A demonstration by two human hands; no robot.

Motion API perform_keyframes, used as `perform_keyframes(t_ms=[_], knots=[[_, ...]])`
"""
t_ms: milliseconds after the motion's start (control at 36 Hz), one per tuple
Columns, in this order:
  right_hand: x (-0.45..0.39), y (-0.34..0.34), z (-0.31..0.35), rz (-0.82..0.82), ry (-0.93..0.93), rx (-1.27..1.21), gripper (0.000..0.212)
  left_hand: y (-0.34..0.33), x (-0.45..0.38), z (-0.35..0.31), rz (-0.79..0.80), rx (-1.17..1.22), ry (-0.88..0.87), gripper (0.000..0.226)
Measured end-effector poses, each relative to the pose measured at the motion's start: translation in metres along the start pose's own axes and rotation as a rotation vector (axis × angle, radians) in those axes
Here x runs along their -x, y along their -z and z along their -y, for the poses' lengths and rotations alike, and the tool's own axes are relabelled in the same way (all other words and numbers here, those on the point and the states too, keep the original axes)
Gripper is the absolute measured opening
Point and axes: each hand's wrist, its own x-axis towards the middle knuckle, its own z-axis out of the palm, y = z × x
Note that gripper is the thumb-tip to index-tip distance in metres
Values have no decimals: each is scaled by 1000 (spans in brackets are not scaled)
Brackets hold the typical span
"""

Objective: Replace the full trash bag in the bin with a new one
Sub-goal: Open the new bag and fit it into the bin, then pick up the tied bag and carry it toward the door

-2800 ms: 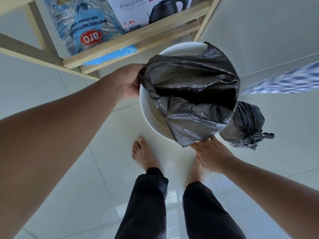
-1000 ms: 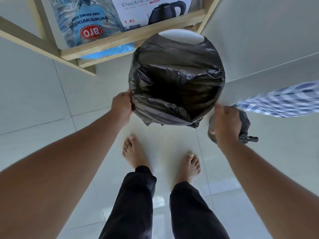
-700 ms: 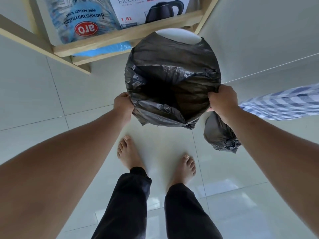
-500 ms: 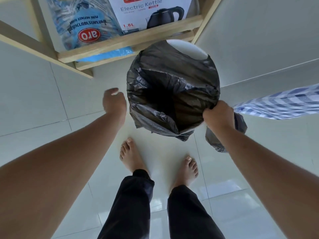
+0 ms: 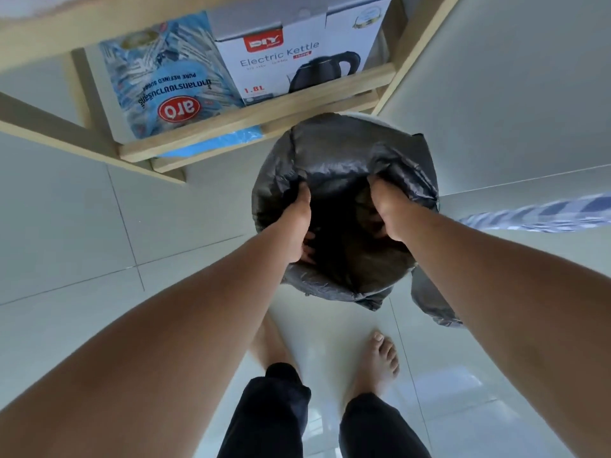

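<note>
A white bin (image 5: 383, 119) stands on the tiled floor, and only a sliver of its far rim shows. A new black trash bag (image 5: 334, 153) is draped over its mouth and hangs down its sides. Both hands reach down into the bag's opening. My left hand (image 5: 297, 223) presses against the inner left side with its fingers spread. My right hand (image 5: 386, 209) is sunk into the inner right side, and its fingers are hidden in the plastic. The full, tied black bag (image 5: 426, 302) lies on the floor right of the bin, partly behind my right forearm.
A wooden shelf (image 5: 264, 110) stands just behind the bin, holding a blue sugar bag (image 5: 165, 84) and an electric kettle box (image 5: 297, 61). A blue checked cloth (image 5: 535, 214) hangs at the right. My bare feet (image 5: 380, 358) stand close in front of the bin.
My hands have left the outer rim of the bag and now reach down inside it. The bag sits lower over the bin, and the view has moved closer.
</note>
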Motion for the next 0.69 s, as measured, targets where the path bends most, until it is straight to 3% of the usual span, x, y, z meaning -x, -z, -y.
perform_keyframes(t_ms=[83, 250, 306, 361, 444, 528, 583, 694], knots=[[-4, 5, 7, 10, -88, -58, 81, 5, -8, -12, 46, 56, 76, 119], [0, 15, 4, 34, -52, -94, 112, 10, -1, -28, 80, -5, 90, 124], [6, 22, 1, 65, -3, -104, 115, 3, 8, -7, -2, -47, 58, 130], [18, 30, -6, 115, 70, -61, 106, 0, 16, 13, -123, -163, -9, 138], [46, 46, -17, 171, 232, 80, 80, -3, 20, -7, -43, -296, -44, 108], [68, 71, -34, 83, 388, 29, 25, -11, 34, -13, -83, -408, -257, 74], [81, 93, -49, 20, 409, -8, 22, -18, 42, -7, -57, -409, -420, 51], [83, 144, -93, -217, 431, 136, 24, -42, 69, 10, -6, -408, -642, 28]])
